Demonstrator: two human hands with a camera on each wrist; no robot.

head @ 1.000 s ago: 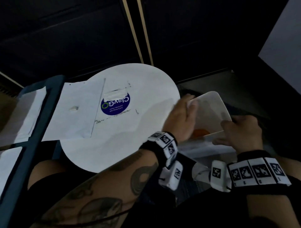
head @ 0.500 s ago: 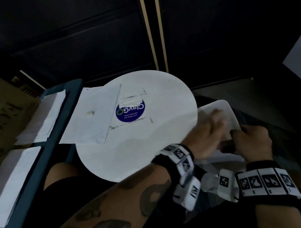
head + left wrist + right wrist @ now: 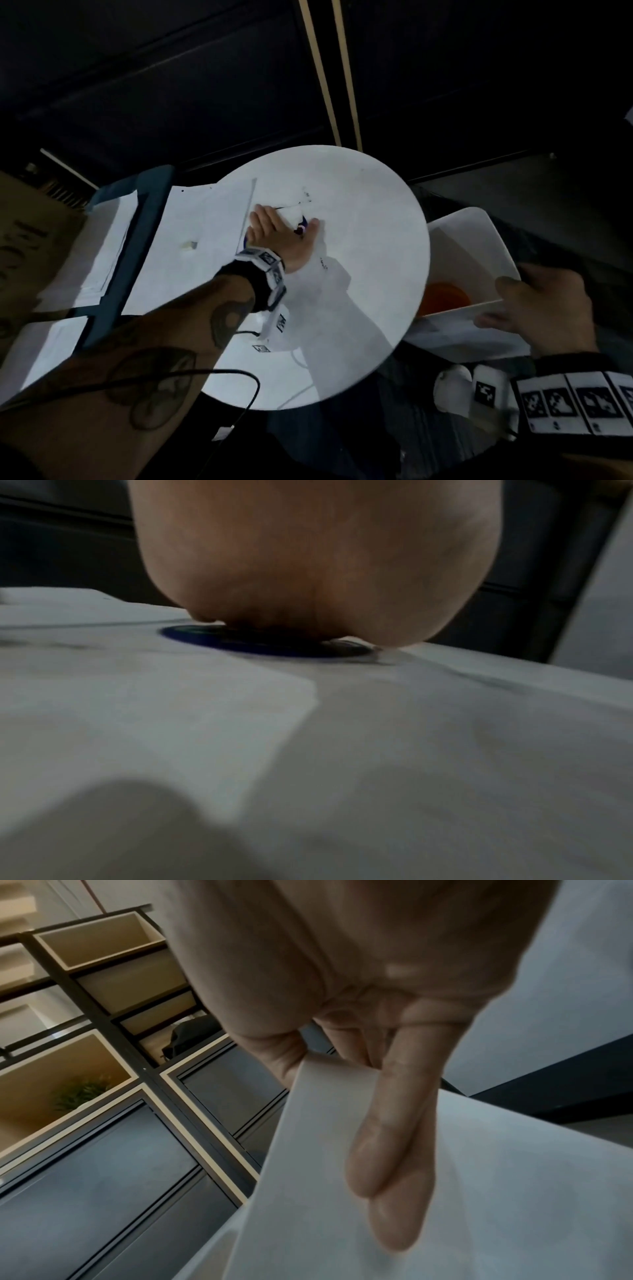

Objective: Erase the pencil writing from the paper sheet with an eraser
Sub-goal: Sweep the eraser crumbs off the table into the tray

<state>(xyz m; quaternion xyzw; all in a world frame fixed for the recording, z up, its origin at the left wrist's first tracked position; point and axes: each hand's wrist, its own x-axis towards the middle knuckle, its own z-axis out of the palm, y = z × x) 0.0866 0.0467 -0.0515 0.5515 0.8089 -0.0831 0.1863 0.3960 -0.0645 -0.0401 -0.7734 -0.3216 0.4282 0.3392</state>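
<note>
Paper sheet (image 3: 205, 219) lies at the left edge of the round white table (image 3: 370, 240). Beside it, the left hand (image 3: 281, 236) presses flat, fingers straight, on a blue sticker (image 3: 212, 639). The right hand (image 3: 544, 305) grips a white tray (image 3: 479, 240). To erase cleanly, I'd pin the sheet, then fetch the small eraser (image 3: 189, 245) resting on it.

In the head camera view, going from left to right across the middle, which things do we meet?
Dark blue frame → small white eraser on the paper sheet → left hand flat on the round white table → white bin → right hand gripping its rim.
</note>
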